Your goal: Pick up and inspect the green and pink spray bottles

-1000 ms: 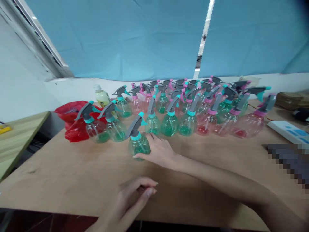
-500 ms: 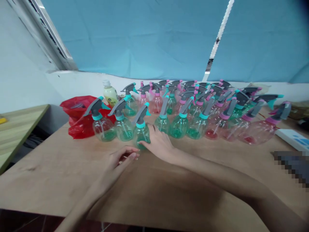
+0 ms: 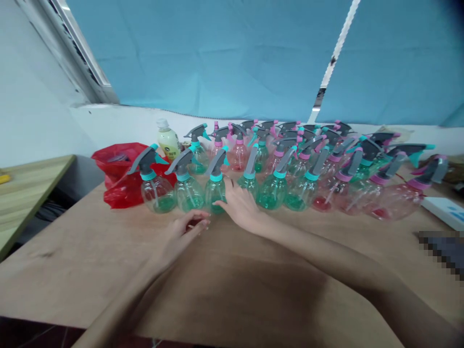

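Several clear spray bottles stand upright on the wooden table (image 3: 203, 280), some green with teal collars, others pink. My right hand (image 3: 241, 205) is around the right side of a green spray bottle (image 3: 213, 193) in the front row, its thumb across the front. My left hand (image 3: 186, 229) is just in front of the row, fingers curled and apart from the thumb, holding nothing. To the left of the held bottle stand two more green ones, the nearer (image 3: 189, 195) close beside it. On its other side is another green bottle (image 3: 248, 182), partly behind my right hand.
A red plastic bag (image 3: 121, 179) sits at the left end of the row, with a yellow-green drink bottle (image 3: 168, 140) behind. A white box (image 3: 444, 210) and a pixelated dark object (image 3: 444, 249) lie at the right. A lower wooden surface (image 3: 32, 188) is at far left.
The green bottle in my right hand has moved back into line with the front row and now stands more upright. My left hand has shifted slightly forward.
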The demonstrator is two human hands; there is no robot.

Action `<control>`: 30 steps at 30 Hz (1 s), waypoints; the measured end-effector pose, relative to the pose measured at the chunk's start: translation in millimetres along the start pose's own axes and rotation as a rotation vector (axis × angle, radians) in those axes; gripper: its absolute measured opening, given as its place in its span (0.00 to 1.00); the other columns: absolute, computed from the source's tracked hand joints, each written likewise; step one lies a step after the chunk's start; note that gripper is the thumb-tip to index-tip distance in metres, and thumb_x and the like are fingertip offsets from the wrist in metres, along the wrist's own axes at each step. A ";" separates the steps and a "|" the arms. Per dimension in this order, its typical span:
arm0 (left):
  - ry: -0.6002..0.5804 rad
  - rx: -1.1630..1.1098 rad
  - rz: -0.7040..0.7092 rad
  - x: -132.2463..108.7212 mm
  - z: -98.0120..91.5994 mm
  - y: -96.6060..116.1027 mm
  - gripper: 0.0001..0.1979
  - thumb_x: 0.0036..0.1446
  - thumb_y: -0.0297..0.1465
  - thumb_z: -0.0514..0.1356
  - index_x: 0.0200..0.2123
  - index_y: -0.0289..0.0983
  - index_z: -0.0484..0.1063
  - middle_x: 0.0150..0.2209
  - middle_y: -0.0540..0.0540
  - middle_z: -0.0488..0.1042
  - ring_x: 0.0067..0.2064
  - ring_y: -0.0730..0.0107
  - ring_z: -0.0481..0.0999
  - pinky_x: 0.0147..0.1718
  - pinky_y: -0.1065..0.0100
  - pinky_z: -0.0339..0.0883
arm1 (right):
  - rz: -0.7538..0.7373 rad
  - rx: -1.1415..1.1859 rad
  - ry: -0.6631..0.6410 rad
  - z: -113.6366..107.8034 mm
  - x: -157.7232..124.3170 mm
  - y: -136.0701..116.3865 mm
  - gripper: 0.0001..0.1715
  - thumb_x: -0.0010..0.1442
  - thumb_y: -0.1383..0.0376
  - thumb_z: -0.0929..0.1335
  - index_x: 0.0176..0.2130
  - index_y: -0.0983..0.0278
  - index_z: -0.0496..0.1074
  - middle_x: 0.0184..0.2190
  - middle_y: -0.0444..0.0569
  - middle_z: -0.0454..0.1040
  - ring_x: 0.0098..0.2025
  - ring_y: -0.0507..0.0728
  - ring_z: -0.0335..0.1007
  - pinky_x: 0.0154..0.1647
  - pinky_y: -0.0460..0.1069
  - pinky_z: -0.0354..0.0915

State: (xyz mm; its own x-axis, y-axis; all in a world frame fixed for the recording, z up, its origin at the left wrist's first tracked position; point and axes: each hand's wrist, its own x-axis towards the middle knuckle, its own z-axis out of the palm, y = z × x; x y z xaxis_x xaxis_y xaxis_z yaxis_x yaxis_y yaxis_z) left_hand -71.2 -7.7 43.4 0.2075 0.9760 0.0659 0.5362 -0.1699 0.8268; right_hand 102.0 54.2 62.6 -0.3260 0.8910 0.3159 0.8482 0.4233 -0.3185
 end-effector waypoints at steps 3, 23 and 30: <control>-0.002 0.005 -0.004 8.1 0.7 1.3 0.13 0.57 0.39 0.54 0.42 0.38 0.66 0.35 0.46 0.75 0.38 0.64 0.75 0.38 0.62 0.69 | 0.014 0.012 0.000 -1.2 -0.1 -1.4 0.38 0.57 0.61 0.68 0.60 0.74 0.51 0.48 0.68 0.67 0.40 0.69 0.73 0.35 0.59 0.68; 0.102 0.774 -0.028 80.1 61.7 98.1 0.33 0.57 0.51 0.47 0.54 0.29 0.57 0.26 0.42 0.76 0.31 0.53 0.77 0.29 0.62 0.66 | 0.047 0.205 0.060 -62.4 -102.1 93.8 0.14 0.60 0.57 0.64 0.44 0.60 0.70 0.39 0.46 0.75 0.30 0.53 0.73 0.36 0.51 0.67; 0.152 0.896 -0.098 96.7 72.5 100.5 0.36 0.57 0.53 0.44 0.55 0.26 0.56 0.31 0.33 0.77 0.36 0.43 0.77 0.32 0.56 0.67 | 0.077 0.241 0.060 -73.2 -118.5 112.1 0.13 0.60 0.58 0.64 0.43 0.59 0.70 0.40 0.45 0.75 0.31 0.53 0.73 0.37 0.51 0.68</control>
State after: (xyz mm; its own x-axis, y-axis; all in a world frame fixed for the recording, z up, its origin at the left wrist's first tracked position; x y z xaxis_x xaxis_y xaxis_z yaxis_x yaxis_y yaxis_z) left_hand 62.0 59.8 92.4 0.0517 0.9883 0.1434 0.9934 -0.0656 0.0936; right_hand 266.3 -16.0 54.9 -0.2331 0.9138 0.3327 0.7432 0.3881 -0.5451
